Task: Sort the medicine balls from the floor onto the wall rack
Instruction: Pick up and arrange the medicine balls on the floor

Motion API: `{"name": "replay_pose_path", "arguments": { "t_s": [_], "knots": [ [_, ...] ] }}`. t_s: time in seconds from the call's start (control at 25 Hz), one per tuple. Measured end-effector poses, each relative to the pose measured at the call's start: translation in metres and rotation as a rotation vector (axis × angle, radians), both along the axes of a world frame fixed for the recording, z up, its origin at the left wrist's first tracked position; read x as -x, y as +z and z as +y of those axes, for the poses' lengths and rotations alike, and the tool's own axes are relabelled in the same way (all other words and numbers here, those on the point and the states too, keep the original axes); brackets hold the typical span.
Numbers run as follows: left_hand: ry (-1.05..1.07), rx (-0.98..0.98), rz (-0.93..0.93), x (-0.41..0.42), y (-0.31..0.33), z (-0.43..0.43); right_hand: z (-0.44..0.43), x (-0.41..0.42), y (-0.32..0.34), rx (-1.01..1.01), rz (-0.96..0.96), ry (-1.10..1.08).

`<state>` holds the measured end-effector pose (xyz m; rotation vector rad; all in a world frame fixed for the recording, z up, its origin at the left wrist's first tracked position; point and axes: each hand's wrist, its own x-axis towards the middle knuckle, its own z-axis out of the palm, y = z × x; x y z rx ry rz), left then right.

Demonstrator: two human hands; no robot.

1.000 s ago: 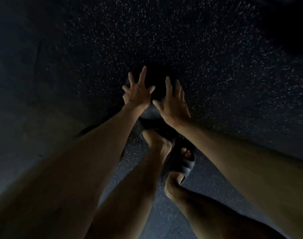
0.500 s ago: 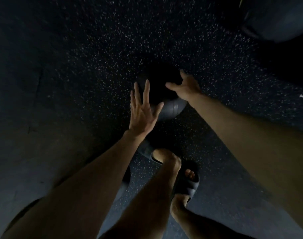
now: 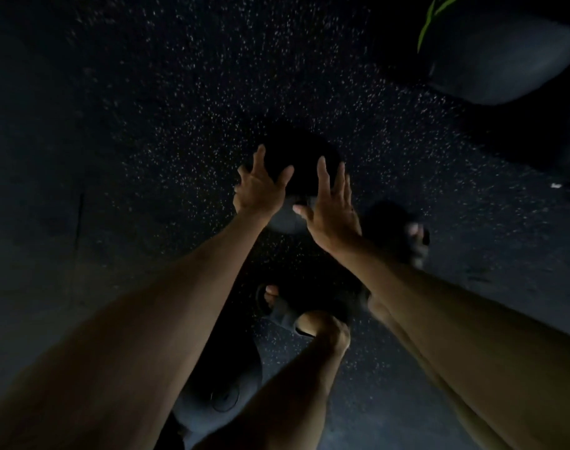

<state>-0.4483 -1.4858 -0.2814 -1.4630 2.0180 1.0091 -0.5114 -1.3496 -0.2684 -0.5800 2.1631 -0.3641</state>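
Drawn back, right hand (image 3: 332, 211) joins left hand (image 3: 260, 188) flanking the medicine ball (image 3: 302, 165), each grip spread apart

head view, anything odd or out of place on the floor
Nothing damaged or spilled. Loose on the speckled floor: centre ball between left hand and right hand, green-marked ball upper right, grey ball below.

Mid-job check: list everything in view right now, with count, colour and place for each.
Small medicine ball: one, black, centre, between the hands.
Large ball: one, dark grey with green marking, top right.
Third ball: one, grey, bottom centre, partly under the left forearm.
Floor: one, dark with pale speckles, all around.
Sandals: two, dark, on the feet.
Left hand: one, open, fingers spread at the small ball's left.
Right hand: one, open, at its right.
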Motion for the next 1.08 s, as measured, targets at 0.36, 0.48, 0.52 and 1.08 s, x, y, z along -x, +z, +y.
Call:
{"name": "replay_pose_path", "arguments": {
  "t_s": [0.36,0.48,0.52,1.08],
  "knots": [
    [0.122,0.093,0.267,0.037,-0.004,0.024,-0.064,0.159,-0.03,-0.129,-0.23,-0.035],
    [0.173,0.107,0.245,0.062,-0.006,0.017,-0.064,0.176,-0.032,-0.083,-0.152,-0.097],
    [0.152,0.127,0.236,0.075,-0.006,0.01,-0.06,0.172,-0.029,-0.055,-0.093,-0.102],
    [0.111,0.279,0.347,0.157,-0.021,-0.014,-0.069,0.241,-0.049,-0.036,-0.189,-0.307]
  ]
}}
